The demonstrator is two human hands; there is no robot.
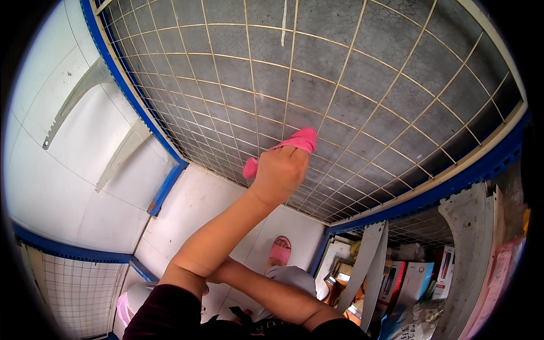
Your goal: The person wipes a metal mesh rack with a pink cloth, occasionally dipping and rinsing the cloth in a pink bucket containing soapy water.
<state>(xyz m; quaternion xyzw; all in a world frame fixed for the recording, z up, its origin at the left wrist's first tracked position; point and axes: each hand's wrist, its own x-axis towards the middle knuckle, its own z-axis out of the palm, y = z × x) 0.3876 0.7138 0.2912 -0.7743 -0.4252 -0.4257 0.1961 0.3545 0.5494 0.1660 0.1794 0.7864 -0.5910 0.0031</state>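
My left hand (280, 174) reaches forward, its fingers closed over a bright pink cloth (304, 138). Part of the cloth sticks out beyond the knuckles, and another end shows at the left of the hand. Just behind the cloth rises a cream wire grid panel (255, 91) in a blue metal frame (170, 155), with a grey, finely cracked surface behind the wires. Whether the cloth touches the wires I cannot tell. My right forearm (272, 289) crosses low beneath the left one, and my right hand is mostly hidden behind the left elbow.
Pale shelf brackets (76, 106) jut out at the left over white tiles. At the lower right, a shelf holds paint brushes (342, 272), boxes (414, 280) and plastic-wrapped goods (418, 318) behind grey metal brackets (361, 263). A foot in a pink slipper (280, 250) stands on the tiled floor (242, 242).
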